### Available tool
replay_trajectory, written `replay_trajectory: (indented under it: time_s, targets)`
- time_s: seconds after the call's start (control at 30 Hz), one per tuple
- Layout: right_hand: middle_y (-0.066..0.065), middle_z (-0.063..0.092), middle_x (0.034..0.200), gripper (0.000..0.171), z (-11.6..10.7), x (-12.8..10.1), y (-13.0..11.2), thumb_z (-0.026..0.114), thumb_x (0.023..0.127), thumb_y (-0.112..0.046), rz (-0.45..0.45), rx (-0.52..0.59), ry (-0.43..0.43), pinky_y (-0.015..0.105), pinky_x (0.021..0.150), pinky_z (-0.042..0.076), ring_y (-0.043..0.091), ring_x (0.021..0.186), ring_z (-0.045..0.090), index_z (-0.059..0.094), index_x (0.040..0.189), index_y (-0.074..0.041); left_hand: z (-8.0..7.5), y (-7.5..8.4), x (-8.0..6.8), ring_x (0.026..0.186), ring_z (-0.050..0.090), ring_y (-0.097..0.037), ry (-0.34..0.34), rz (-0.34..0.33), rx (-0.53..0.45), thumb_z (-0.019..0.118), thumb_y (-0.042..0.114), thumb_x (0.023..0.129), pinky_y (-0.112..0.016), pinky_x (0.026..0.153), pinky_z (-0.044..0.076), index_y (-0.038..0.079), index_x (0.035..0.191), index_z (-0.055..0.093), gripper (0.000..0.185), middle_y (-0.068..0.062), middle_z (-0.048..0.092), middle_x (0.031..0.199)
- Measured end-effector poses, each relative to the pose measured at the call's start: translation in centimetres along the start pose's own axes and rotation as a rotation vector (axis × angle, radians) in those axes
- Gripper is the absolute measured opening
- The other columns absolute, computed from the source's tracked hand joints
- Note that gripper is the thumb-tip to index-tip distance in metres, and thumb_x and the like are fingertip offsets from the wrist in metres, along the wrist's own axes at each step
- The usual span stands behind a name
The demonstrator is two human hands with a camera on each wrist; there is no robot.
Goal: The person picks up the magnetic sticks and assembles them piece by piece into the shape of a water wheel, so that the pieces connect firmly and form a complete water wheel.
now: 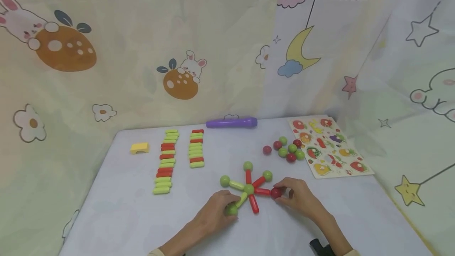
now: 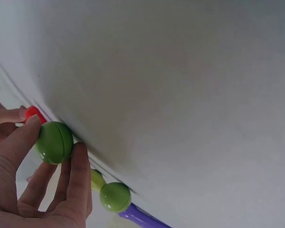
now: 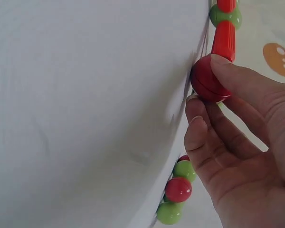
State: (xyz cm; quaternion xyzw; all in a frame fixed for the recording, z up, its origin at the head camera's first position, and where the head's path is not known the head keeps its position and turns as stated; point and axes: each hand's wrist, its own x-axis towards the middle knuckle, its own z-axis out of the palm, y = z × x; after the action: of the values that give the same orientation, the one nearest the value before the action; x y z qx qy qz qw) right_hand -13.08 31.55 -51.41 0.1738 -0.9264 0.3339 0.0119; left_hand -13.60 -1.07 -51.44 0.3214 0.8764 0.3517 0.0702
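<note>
Head view, lower centre: left hand (image 1: 215, 215) pinching green ball (image 1: 232, 209), half hidden by fingers; right hand (image 1: 298, 196) pinching red ball (image 1: 275, 193) at star-shaped toy (image 1: 249, 189); forearms cut off below.

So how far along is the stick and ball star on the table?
Done: six sticks fan out from the green hub ball, and three carry green end balls. In hand: the left hand holds a green ball on the lower-left stick, while the right hand pinches a red ball onto the right stick. Left: the lower red stick has no ball; loose balls and spare sticks remain.
</note>
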Motion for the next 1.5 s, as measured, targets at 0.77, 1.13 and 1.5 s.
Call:
replay_trajectory:
  time_s: [0.77, 1.13, 1.5]
  targets:
    - [-0.008, 0.074, 0.104, 0.027, 1.8, 2.6, -1.4, 0.09, 0.087, -0.009, -0.077, -0.116, 0.051, 0.025, 0.079, 0.056, 0.005, 0.09, 0.058, 0.081, 0.111, -0.015, -2.7, -1.9, 2.4, 0.118, 0.065, -0.022, 0.191, 0.038, 0.254, 0.087, 0.013, 0.092, -0.036, 0.097, 0.06, 0.007, 0.126, 0.077, 0.036, -0.007, 0.071, 0.127]
    - [0.001, 0.076, 0.116, 0.029, 2.1, 6.9, -0.6, 0.087, 0.09, -0.007, -0.166, -0.197, -0.024, 0.039, 0.096, 0.061, 0.019, 0.108, 0.068, 0.081, 0.117, -0.01, -0.8, -3.2, 2.2, 0.081, 0.055, -0.011, 0.229, -0.044, 0.314, 0.087, 0.011, 0.088, -0.027, 0.071, 0.054, 0.01, 0.105, 0.082, 0.018, 0.002, 0.068, 0.091]
    - [0.009, 0.077, 0.123, 0.031, 1.9, 10.1, -0.5, 0.087, 0.088, -0.003, -0.182, -0.228, -0.042, 0.046, 0.1, 0.059, 0.029, 0.115, 0.072, 0.08, 0.118, -0.007, -0.6, -2.5, 3.2, 0.073, 0.05, -0.011, 0.322, -0.084, 0.367, 0.087, 0.013, 0.09, -0.025, 0.064, 0.047, 0.008, 0.1, 0.083, 0.012, 0.0, 0.069, 0.083]
